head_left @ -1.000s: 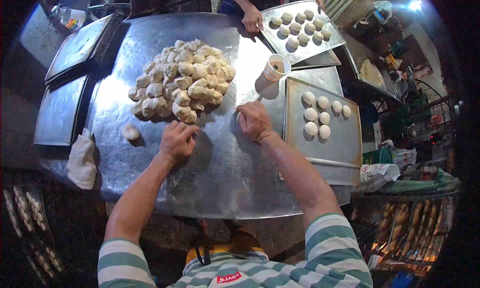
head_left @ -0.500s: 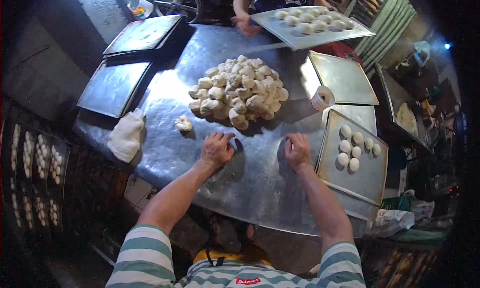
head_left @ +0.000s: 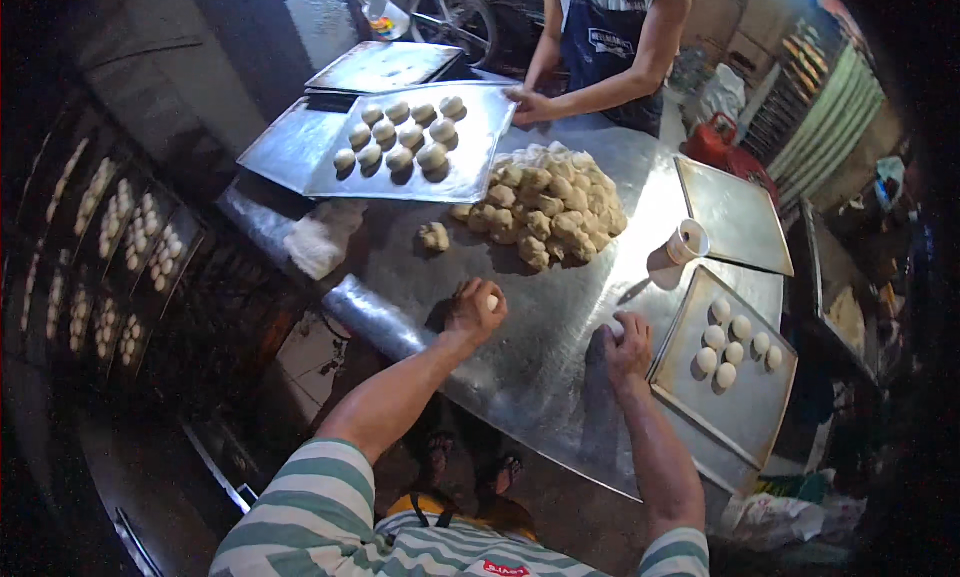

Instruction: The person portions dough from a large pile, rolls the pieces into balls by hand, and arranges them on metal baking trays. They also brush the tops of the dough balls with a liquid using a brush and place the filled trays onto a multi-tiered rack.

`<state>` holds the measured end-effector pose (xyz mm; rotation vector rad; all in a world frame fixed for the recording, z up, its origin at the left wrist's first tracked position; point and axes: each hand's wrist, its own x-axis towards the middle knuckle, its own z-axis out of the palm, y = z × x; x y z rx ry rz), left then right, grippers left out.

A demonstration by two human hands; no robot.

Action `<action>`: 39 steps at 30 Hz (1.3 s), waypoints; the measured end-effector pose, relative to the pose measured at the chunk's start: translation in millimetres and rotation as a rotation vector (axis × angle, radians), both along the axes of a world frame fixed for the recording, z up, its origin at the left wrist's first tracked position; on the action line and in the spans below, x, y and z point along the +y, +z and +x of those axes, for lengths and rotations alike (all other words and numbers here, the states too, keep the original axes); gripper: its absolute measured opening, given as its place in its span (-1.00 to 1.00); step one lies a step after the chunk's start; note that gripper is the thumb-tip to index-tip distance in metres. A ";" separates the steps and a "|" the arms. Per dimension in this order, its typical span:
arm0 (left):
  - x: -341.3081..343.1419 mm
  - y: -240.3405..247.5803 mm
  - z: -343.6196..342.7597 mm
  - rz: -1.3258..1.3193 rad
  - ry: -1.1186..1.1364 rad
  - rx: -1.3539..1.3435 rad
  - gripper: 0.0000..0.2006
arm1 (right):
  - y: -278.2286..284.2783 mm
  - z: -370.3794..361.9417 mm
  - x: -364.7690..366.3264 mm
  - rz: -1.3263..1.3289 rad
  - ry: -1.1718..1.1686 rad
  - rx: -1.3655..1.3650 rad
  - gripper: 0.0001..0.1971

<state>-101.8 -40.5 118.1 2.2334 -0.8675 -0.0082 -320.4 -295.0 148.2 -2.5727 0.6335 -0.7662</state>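
My left hand (head_left: 474,311) is closed round a smooth dough ball (head_left: 492,303), which shows between thumb and fingers just above the metal table (head_left: 540,377). Further right, the fingers of my right hand (head_left: 628,345) curl over another dough ball (head_left: 614,328), only partly visible. A big heap of rough dough pieces (head_left: 550,205) lies beyond both hands. One loose dough lump (head_left: 434,237) sits left of the heap. Beside my right hand, a metal tray (head_left: 690,397) carries several rounded dough balls (head_left: 714,336).
Across the table a co-worker's hand (head_left: 532,107) grips a tray (head_left: 470,182) of dough balls over the left side. A white cloth (head_left: 325,239) lies below it. A white cup (head_left: 688,241) stands near another tray (head_left: 735,212). Racks of dough (head_left: 120,227) are at far left.
The co-worker has swung the loaded tray from the far right to the left side. Dough balls now show in both my hands. The view has shifted left.
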 end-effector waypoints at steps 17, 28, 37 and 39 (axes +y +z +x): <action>-35.0 15.0 6.7 0.251 0.017 -0.215 -0.47 | 35.1 16.1 -17.7 0.446 -0.073 0.414 -0.64; -38.9 21.3 4.4 0.173 -0.140 -0.124 -0.43 | 4.1 53.5 -39.2 -0.037 -0.117 0.459 -0.72; -29.7 14.8 18.2 0.111 -0.138 -0.011 -0.52 | 14.7 64.8 -10.2 -0.112 -0.311 0.247 -0.63; -14.1 9.5 37.0 -0.251 -0.257 0.506 -0.54 | 9.9 49.0 -30.8 0.112 -0.278 0.261 -0.64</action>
